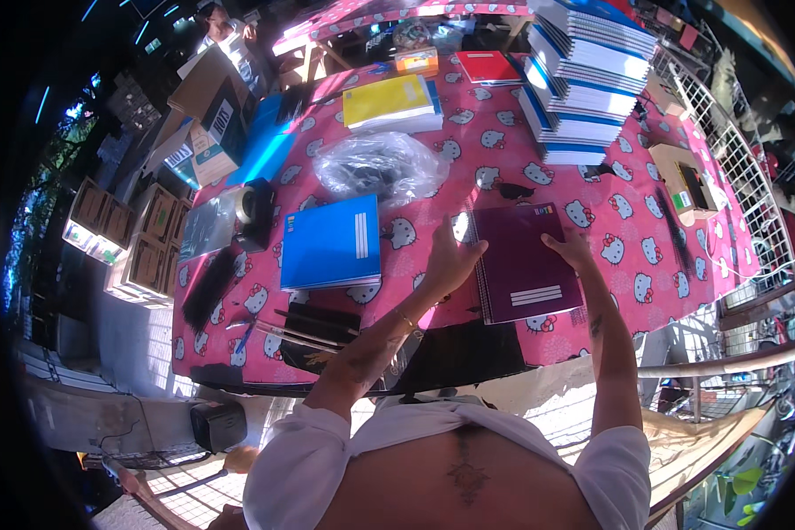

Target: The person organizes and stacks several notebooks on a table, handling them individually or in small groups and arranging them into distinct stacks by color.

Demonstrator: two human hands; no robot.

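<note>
A dark purple spiral notebook (517, 261) lies in front of me, its coil along the left side and a white label box near its lower edge. My left hand (455, 258) grips the coil side, thumb on top and the other fingers mostly hidden. On the opposite edge, my right hand (571, 250) holds the notebook with its thumb pressed on the cover. Left of my left hand rests a small pile of blue notebooks (331, 243). Beyond them sits a crumpled clear plastic bag (380, 168).
A tall stack of spiral notebooks (587, 88) stands far right. Yellow notebooks (386, 102), a red notebook (488, 67) and an orange box (417, 61) lie at the back. A tape dispenser (254, 215) and an open carton (212, 119) are left. Another person (225, 26) is behind.
</note>
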